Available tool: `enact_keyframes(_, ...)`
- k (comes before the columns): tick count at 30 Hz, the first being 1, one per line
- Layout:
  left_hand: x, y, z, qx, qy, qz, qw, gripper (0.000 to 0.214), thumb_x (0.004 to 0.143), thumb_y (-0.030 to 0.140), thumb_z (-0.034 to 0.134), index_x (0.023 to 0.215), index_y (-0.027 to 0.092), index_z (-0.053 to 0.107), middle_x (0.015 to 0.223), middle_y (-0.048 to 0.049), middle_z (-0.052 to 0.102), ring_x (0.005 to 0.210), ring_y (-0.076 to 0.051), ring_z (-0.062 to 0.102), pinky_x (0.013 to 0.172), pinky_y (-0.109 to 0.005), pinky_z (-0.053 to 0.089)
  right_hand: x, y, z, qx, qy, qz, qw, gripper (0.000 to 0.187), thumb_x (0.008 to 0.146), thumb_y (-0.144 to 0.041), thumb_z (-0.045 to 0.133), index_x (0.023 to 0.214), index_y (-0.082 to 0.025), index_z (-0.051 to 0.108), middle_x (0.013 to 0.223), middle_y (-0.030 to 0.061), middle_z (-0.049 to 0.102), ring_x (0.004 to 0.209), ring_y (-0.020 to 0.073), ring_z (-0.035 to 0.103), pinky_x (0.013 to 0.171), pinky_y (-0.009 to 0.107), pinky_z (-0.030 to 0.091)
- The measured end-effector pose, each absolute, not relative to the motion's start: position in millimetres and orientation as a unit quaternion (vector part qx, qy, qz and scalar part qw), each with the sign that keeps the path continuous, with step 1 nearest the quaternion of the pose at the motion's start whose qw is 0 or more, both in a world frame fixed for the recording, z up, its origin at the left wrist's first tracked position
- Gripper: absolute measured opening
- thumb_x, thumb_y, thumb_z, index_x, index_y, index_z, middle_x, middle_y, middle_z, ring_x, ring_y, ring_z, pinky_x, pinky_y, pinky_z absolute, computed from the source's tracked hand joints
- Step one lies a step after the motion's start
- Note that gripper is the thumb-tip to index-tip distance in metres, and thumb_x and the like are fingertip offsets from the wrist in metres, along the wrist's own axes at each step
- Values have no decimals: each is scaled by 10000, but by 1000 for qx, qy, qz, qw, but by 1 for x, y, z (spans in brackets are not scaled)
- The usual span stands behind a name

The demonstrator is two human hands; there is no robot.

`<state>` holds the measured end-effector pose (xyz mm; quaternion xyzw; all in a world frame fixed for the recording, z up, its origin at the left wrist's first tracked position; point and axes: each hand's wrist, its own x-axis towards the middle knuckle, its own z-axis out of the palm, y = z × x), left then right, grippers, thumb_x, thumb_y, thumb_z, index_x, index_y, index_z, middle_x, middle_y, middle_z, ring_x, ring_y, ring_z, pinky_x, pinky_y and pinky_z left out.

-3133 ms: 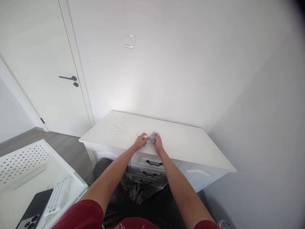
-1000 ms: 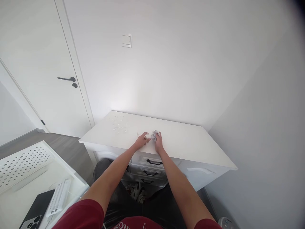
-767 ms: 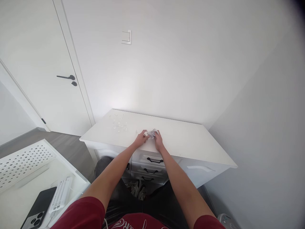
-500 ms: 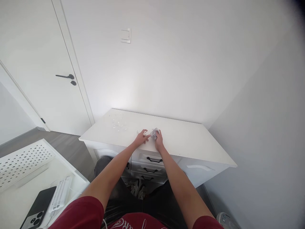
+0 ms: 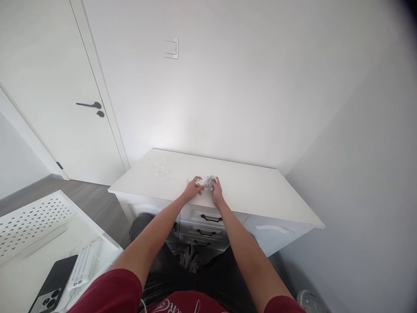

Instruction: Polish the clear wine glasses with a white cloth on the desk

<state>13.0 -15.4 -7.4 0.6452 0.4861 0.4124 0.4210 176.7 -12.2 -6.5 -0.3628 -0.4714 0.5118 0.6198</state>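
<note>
My left hand (image 5: 193, 189) is curled round a clear glass (image 5: 187, 180) at the front middle of the white cabinet top (image 5: 260, 191). Only a faint edge of this glass shows, so its full shape is hidden. In my right hand (image 5: 216, 193) is a crumpled whitish-grey cloth (image 5: 210, 181), pressed up against the left fingers at the glass. Farther back on the left, several clear glasses (image 5: 163, 168) stand together, hard to make out against the white surface.
Below the top are drawers with black handles (image 5: 211, 218). A lower white table (image 5: 32, 278) at the left bears a phone (image 5: 54, 282) and a white packet (image 5: 83, 265). A wall (image 5: 228, 87) rises behind the cabinet; a door (image 5: 58, 100) is at left.
My right hand and the cloth have shifted slightly left, closer to the left hand. The left hand has barely moved.
</note>
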Motion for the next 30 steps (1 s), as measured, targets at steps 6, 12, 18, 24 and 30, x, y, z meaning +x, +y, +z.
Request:
enact_keyframes(6,9,-13,-10,668,457,432,398,611,818,423,695,1357,271,449,1066,-66,678,738,-107,625,620,-215,472,179,-12,-5,-334,-454,534,630,261,845,-474,584,960,-242,553,927,-12,609,848,132,570,796,246,465)
enact_keyframes(12,11,-11,-16,644,476,422,424,502,878,569,581,1214,202,516,737,-14,680,501,-87,520,511,-216,419,179,-15,-7,-365,-514,504,590,310,807,-493,650,969,-245,562,903,-13,617,843,153,565,794,262,461)
enact_keyframes(18,15,-13,-12,666,475,408,406,508,862,574,600,1198,198,535,698,-4,689,468,-87,503,576,-245,454,179,-4,-15,-446,-408,486,630,486,812,-504,589,1227,-255,540,1171,53,612,1042,204,586,863,313,467)
enact_keyframes(24,11,-14,-9,654,478,422,407,560,889,541,567,1342,233,453,841,-34,707,552,-102,563,548,-225,432,179,-12,-10,-381,-537,460,596,336,810,-513,625,997,-249,536,915,6,595,852,176,549,772,289,450)
enact_keyframes(30,13,-22,0,688,445,401,410,587,925,475,524,1459,319,335,863,-2,719,601,-107,601,699,-266,489,183,-7,-17,-418,-503,406,638,338,770,-448,679,921,-245,454,826,-32,532,750,140,492,694,261,425)
